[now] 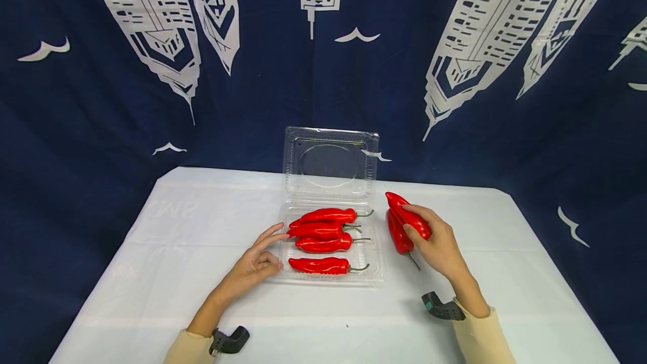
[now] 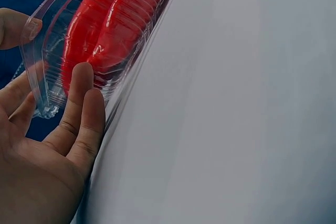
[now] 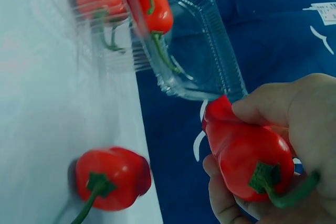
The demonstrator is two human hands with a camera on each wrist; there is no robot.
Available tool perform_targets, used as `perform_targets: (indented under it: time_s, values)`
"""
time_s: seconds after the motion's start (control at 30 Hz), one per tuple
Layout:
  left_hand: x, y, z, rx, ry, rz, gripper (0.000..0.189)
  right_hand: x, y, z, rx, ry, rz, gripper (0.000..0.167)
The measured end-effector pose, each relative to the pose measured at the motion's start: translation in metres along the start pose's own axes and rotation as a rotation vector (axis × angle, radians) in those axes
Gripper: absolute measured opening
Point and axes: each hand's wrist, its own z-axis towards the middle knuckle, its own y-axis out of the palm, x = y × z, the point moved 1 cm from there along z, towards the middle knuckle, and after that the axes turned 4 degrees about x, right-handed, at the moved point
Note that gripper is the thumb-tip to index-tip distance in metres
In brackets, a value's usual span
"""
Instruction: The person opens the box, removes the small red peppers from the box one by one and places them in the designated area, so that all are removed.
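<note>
My right hand (image 1: 438, 243) holds a long red pepper (image 1: 411, 216) between thumb and fingers, its green stem (image 3: 296, 195) toward the camera in the right wrist view. A second loose red pepper (image 3: 107, 177) lies on the table under and beside it, right of the box. A clear plastic clamshell box (image 1: 374, 278) has several red peppers (image 1: 319, 265) in its tray, stems pointing right. My left hand (image 1: 250, 265) is at the box's left edge, with fairly straight fingers (image 2: 81, 85) touching the clear wall from outside.
The clear lid (image 1: 331, 164) stands raised at the back of the box. A white cloth covers the table (image 1: 212, 218). Behind its far edge hangs a dark blue curtain (image 1: 283, 83) with white buildings and birds. Each wrist wears a black camera mount (image 1: 442, 306).
</note>
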Motion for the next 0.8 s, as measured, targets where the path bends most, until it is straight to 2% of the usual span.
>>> perform_targets:
  time_s: [0.27, 0.5, 0.8]
  values:
    - [0.001, 0.001, 0.0, -0.002, 0.005, 0.005, 0.06, 0.016, -0.002, -0.006, 0.035, 0.101, -0.047, 0.044]
    - [0.002, 0.001, -0.001, -0.002, 0.0, 0.012, 0.06, 0.025, -0.001, -0.007, 0.023, 0.223, 0.01, 0.045]
    - [0.002, 0.0, -0.001, -0.002, 0.024, 0.011, 0.061, 0.029, -0.003, -0.004, 0.08, 0.437, 0.076, 0.045]
